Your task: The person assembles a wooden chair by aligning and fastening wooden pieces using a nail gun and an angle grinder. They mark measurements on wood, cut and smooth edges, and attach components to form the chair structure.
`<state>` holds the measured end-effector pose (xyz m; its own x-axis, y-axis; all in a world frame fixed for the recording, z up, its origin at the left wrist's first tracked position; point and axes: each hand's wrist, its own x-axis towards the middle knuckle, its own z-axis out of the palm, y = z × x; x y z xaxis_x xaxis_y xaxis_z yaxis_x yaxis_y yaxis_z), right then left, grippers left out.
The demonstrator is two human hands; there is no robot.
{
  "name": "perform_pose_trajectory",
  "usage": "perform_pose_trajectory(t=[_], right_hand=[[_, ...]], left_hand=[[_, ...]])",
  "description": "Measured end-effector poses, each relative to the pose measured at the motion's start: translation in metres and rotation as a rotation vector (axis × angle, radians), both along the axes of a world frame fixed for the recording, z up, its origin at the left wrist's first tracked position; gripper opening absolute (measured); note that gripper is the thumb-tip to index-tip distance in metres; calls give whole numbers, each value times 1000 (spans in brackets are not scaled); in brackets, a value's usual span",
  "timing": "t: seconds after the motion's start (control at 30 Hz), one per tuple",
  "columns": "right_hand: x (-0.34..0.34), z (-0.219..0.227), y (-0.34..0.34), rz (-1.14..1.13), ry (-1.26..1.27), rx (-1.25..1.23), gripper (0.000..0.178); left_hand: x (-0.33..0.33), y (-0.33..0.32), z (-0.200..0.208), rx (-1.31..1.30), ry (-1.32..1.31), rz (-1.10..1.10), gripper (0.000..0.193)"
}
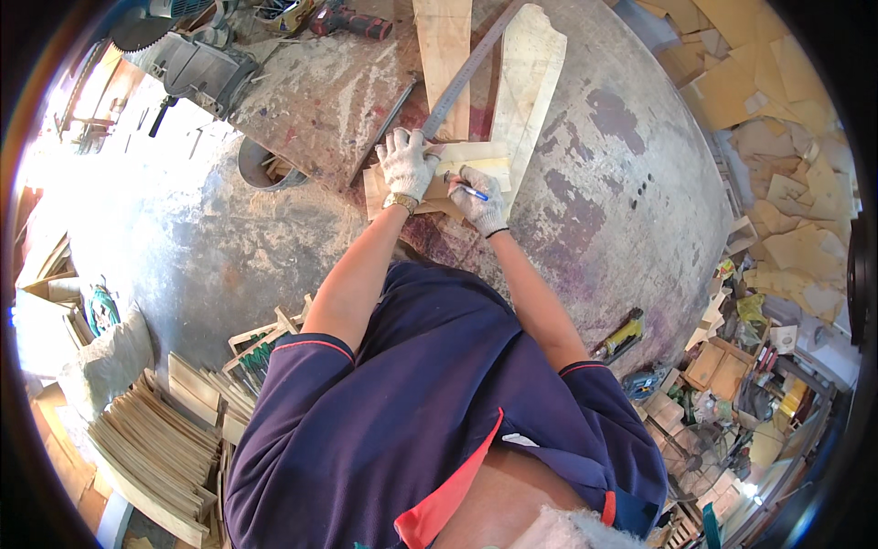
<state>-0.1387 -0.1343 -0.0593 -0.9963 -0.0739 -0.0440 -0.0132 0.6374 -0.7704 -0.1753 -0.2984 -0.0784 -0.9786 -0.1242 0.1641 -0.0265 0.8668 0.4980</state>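
Observation:
My left hand [408, 166], in a pale knit glove with a watch at the wrist, lies with its fingers spread on some short light wood pieces [489, 153]. Its fingertips are beside the lower end of a long metal ruler [468, 77]. My right hand [479, 203], gloved too, is closed around a blue-and-white pen [474, 193] over the same wood. The pen's tip is too small to make out. Beyond the hands, a straight plank [443, 55] and a wider, curved-edged board [530, 78] point away from me; the ruler crosses the plank.
A dark thin bar [395, 114] lies left of the plank. A cordless drill [351, 22] and a saw with a round blade [139, 33] are at the far left. A round container [265, 165] holds scraps. Stacked curved slats [160, 448] are near left; cluttered tools [732, 403] are right.

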Motion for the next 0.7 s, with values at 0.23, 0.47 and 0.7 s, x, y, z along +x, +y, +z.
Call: perform_pose_trajectory(t=[0.23, 0.47, 0.7], right_hand=[[6, -3, 1, -62, 58, 12, 11], [2, -11, 4, -121, 16, -154, 9], [1, -11, 7, -95, 22, -152, 6]], left_hand=[[-7, 1, -3, 10, 14, 12, 34], [-6, 2, -3, 18, 44, 11, 34], [-6, 2, -3, 10, 20, 11, 33]])
